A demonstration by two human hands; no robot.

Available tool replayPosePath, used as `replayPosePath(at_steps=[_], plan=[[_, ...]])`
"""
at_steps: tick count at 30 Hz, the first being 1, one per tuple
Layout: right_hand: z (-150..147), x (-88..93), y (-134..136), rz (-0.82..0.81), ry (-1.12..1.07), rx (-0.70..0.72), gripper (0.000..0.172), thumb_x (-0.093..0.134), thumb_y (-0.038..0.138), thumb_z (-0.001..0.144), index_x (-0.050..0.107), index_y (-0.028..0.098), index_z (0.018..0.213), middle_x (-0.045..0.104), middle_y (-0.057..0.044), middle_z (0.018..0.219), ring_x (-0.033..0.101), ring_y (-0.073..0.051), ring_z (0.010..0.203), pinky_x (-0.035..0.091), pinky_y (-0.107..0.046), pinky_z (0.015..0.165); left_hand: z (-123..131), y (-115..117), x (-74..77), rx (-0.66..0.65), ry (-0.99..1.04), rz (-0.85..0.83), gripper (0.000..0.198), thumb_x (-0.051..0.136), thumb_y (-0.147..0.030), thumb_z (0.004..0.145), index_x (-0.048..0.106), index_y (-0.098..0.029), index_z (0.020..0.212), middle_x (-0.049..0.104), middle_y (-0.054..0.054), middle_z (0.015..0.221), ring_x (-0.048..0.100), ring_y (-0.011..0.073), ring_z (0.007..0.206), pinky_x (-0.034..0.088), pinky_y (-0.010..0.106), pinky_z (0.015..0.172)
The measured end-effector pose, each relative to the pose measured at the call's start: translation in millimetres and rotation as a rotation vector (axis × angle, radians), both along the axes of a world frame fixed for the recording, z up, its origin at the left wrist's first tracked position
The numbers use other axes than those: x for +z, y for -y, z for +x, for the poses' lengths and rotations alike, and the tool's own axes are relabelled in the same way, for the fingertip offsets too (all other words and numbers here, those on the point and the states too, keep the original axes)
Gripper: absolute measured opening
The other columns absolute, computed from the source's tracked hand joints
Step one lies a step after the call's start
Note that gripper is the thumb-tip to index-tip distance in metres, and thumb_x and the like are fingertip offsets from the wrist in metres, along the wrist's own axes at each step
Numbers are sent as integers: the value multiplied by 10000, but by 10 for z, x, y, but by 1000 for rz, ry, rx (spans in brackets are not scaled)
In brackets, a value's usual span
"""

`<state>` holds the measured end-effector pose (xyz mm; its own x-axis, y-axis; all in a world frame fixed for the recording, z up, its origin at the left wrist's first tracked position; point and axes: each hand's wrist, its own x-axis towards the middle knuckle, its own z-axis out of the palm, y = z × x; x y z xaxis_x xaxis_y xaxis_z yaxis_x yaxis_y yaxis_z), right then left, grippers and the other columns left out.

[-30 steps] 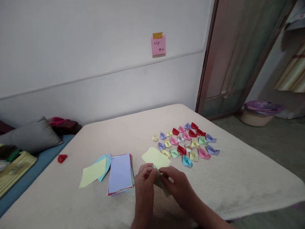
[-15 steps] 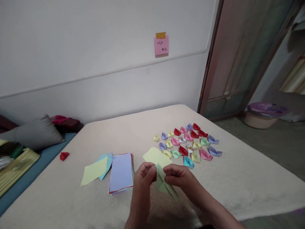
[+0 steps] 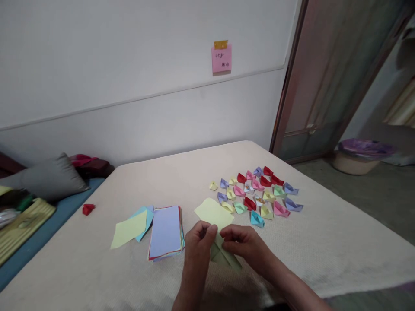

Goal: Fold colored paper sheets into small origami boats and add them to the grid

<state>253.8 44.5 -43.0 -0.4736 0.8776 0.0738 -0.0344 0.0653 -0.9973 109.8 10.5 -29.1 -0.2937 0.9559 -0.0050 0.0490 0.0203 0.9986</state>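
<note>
Between my hands is a folded sheet of pale green paper (image 3: pixel 223 255), creased and tilted, its lower end pointing down to the right. My left hand (image 3: pixel 200 242) pinches its upper left edge between thumb and fingers. On its right side, my right hand (image 3: pixel 244 242) grips the folded edge, fingers bent together. Just beyond the hands a pale yellow sheet (image 3: pixel 214 212) lies flat. Farther right stand several small folded paper boats in rows, among them a turquoise boat (image 3: pixel 257 219) and a pink boat (image 3: pixel 280 209).
Left of my hands lies a stack of coloured paper (image 3: pixel 165 233) with a lavender sheet on top. Beside it are a loose yellow sheet (image 3: pixel 129 230) and a blue sheet (image 3: pixel 145 222). A crumpled-looking red paper piece (image 3: pixel 87 209) sits far left, near a grey pillow (image 3: pixel 48 179).
My left hand has shifted slightly right and its thumb now covers the top of the green paper. The paper is tilted a little differently. The view has moved slightly.
</note>
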Motion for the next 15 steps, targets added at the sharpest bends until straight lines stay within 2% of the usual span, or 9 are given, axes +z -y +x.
replayPosePath(at_steps=[6, 9, 12, 15], plan=[[3, -3, 29, -103, -116, 86, 292, 613, 107, 646, 583, 204, 919, 498, 86, 548, 397, -84, 490, 305, -200, 477, -39, -21, -115, 124, 126, -57, 275, 632, -376, 731, 523, -164, 596, 364, -71, 528, 309, 88, 510, 241, 215, 470], [18, 14, 17, -109, -120, 88, 199, 609, 121, 646, 605, 192, 832, 495, 76, 553, 413, -87, 499, 313, -210, 493, -41, 10, -100, 146, 246, -45, 244, 622, -356, 745, 519, -166, 632, 397, -68, 559, 338, 87, 515, 271, 211, 476], [59, 51, -30, -143, -138, -37, 116, 629, 177, 658, 607, 182, 772, 521, 64, 558, 440, -95, 505, 320, -225, 515, -52, 28, -51, 101, 290, -42, 235, 607, -337, 758, 526, -159, 628, 416, -63, 556, 371, 87, 524, 302, 209, 502], [116, 89, -92, -156, -200, -245, 176, 660, 205, 652, 595, 185, 814, 560, 53, 603, 495, -114, 557, 355, -235, 556, -73, 20, -21, 35, 236, -59, 202, 632, -300, 731, 543, -156, 620, 467, -51, 550, 421, 93, 540, 332, 215, 547]])
